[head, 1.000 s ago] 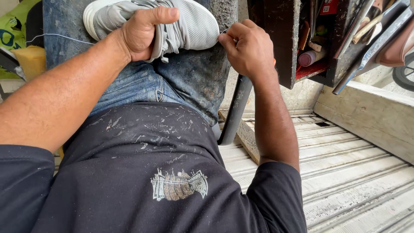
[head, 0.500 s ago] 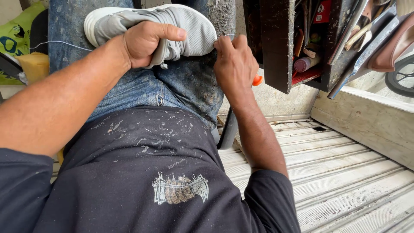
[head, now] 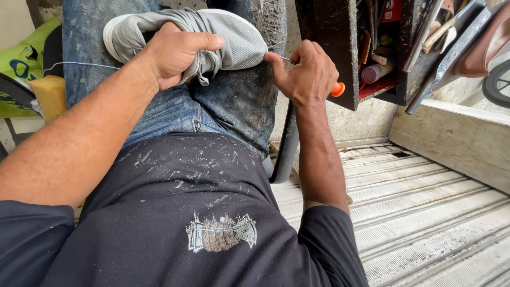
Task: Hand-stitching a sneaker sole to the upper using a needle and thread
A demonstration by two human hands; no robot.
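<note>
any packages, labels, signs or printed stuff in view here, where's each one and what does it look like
Red package: top of the dark tool box, upper right; small, red with pale print, partly hidden.
Tube or bottle: lying in the tool box's lower compartment; pinkish with a dark cap; too small to tell any label.
Green bag: far left edge; bright green with dark blue marks.
Shirt print: on the person's dark shirt; grey and brown emblem.
No signs or screens.

Shoe point(head: 234, 40) middle hidden under left hand point(head: 172, 53), orange-handled tool point(head: 337, 89) mostly buried in right grip point(head: 303, 74), toolbox point(head: 372, 48) cut off above
</note>
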